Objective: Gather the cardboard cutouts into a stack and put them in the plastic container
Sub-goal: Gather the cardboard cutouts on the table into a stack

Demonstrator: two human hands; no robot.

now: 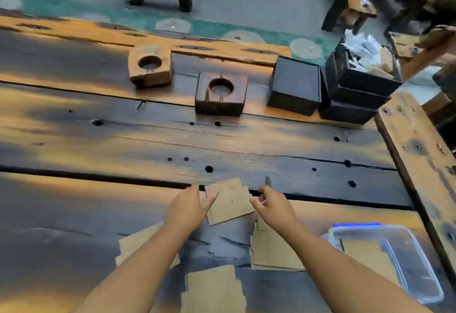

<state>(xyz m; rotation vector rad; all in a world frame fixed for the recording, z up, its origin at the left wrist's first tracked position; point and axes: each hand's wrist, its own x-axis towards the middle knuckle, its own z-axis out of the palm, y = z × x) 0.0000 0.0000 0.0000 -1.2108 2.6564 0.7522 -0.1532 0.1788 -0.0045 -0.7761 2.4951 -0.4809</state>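
Loose brown cardboard cutouts (213, 288) wait at lower centre while our released left hand (187, 208) and right hand (274, 205) flank one notched piece (229, 201), needing a pinch.

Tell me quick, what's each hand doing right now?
Left hand: open, fingertips on the left edge of the cardboard cutout, not gripping it.
Right hand: fingers loosely curled beside the cutout's right edge; holding nothing visible.

Bare table planks (222, 140) lie open beyond the hands; two wooden blocks (220, 93), black boxes (294, 88) line the far edge, plastic container (394, 261) occupies the near right.
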